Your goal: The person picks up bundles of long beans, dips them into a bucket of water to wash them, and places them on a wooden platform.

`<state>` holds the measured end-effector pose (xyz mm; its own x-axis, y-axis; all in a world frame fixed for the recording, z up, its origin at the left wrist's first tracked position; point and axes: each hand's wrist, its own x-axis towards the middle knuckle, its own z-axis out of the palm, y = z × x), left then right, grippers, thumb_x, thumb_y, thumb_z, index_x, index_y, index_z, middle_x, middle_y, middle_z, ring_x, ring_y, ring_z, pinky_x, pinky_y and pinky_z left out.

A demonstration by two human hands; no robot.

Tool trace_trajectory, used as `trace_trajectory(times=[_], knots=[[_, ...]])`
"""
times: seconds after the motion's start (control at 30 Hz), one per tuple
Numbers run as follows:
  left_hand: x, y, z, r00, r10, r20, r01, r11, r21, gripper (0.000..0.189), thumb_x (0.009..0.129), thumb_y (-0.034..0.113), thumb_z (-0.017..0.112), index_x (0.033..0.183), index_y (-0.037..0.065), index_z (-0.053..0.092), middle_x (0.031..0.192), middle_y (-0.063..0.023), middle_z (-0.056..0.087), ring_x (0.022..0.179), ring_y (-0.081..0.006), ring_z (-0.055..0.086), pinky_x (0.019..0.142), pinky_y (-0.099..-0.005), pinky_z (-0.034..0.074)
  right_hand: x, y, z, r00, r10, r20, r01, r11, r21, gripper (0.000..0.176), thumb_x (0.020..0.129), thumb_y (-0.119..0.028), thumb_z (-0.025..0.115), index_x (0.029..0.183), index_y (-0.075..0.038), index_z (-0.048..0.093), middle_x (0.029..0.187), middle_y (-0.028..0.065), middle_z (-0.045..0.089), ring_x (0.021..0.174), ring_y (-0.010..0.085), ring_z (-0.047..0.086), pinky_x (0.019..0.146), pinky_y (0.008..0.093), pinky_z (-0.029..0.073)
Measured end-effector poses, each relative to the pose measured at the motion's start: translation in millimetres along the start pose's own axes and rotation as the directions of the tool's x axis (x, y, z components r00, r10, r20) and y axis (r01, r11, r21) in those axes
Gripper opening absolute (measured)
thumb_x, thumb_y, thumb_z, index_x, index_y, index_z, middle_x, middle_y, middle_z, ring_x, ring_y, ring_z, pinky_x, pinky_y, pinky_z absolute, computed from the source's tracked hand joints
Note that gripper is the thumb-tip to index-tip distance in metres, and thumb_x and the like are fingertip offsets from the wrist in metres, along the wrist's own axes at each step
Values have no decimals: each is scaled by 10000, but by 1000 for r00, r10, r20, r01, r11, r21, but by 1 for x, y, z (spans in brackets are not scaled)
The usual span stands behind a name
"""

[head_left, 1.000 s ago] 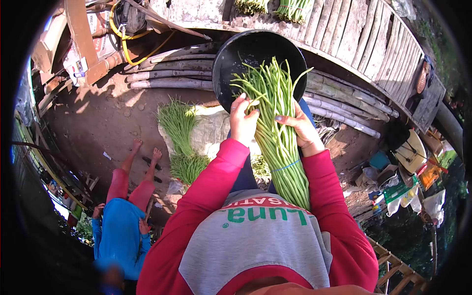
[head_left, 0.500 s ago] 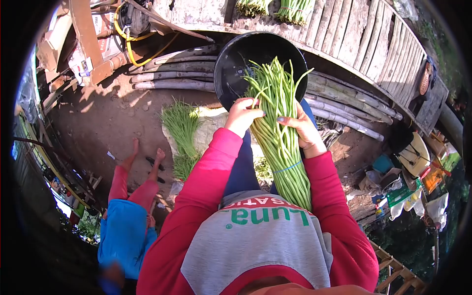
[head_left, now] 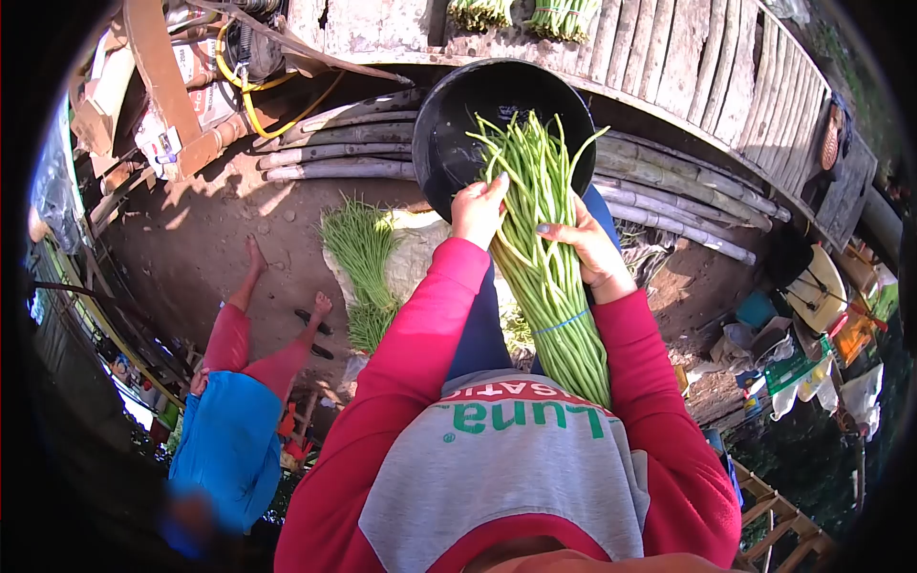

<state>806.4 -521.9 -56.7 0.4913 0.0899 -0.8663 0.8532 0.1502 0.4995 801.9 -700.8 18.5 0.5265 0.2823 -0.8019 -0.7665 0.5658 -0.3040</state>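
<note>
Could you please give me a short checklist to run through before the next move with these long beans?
1. Right hand supporting the bean bundle: ok, thumb across its front.
2. Left hand at the bundle: ok, against its side.
3. Blue band around the lower part: ok.
4. Upper tips even: not ok, several stick out.
5. Black basin fully visible inside: not ok, beans hide part.

The left hand (head_left: 480,212) has come more inward against the bundle of long beans (head_left: 549,286); the bean tips (head_left: 521,143), spread before toward the left edge of the basin (head_left: 439,143), are now more gathered. The person in blue (head_left: 226,435) has the feet (head_left: 323,304) wider apart.
</note>
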Motion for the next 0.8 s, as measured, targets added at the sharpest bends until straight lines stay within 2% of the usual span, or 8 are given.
trace_trajectory(times=[0.1,0.17,0.3,0.5,0.63,0.67,0.7,0.8], knots=[[1,9,-2,998,40,-56,-29,984,173,250,904,234,716,813,7,666,722,-27,636,597,-88,548,549,-244,446,-1,-1,1,999,-29,18,29,1000,-12,788,740,73,714,1458,-46,413,1312,90,606,1158,195,609,996,328,488],[6,6,-10,997,73,34,-67,987,-148,233,909,131,702,1063,-42,676,911,-54,702,762,-111,642,674,-240,507,-1,-2,1,1000,-27,-15,27,1000,-10,847,734,75,736,1481,-41,352,1313,104,586,1194,217,581,1011,346,472],[-2,29,-17,998,52,-20,-53,998,-27,198,885,70,696,1043,-50,697,851,-71,692,638,-90,594,570,-218,483,2,1,-2,1000,-15,-5,15,1000,-27,863,735,75,745,1488,-37,339,1317,103,582,1199,215,576,1013,342,468],[17,19,-7,999,-39,3,39,999,-24,294,978,334,614,815,96,560,673,31,543,521,-47,460,457,-233,337,1,3,5,999,-23,29,24,999,-44,791,756,69,737,1463,-51,403,1320,81,598,1181,184,592,1016,328,469],[22,14,-1,975,27,-220,-49,994,-96,486,997,468,535,906,4,650,749,-84,645,682,-166,619,637,-338,481,-1,2,13,998,-60,-22,57,988,-141,853,763,74,742,1503,-53,338,1365,87,567,1233,193,560,1054,332,434],[17,11,-2,974,199,-104,-195,980,49,680,951,563,550,1262,-41,583,1104,-242,659,1080,-295,633,950,-425,461,-2,0,17,999,-54,1,54,993,-107,893,759,64,758,1519,-54,303,1411,96,526,1275,205,526,1081,336,404],[-17,32,13,970,95,-225,-13,939,344,998,862,545,684,1529,-34,222,1428,-316,436,1359,-353,430,1131,-429,311,-1,4,17,993,-118,7,116,956,-271,922,773,-13,783,1528,-20,254,1456,140,465,1330,234,468,1114,352,364],[-26,39,20,992,-105,66,96,987,128,1385,669,262,907,1536,-5,-139,1485,-255,371,1379,-351,389,1163,-404,276,3,16,24,994,-97,39,80,465,-882,1023,800,-247,786,1535,49,139,1497,270,353,1435,335,311,1162,362,285]])
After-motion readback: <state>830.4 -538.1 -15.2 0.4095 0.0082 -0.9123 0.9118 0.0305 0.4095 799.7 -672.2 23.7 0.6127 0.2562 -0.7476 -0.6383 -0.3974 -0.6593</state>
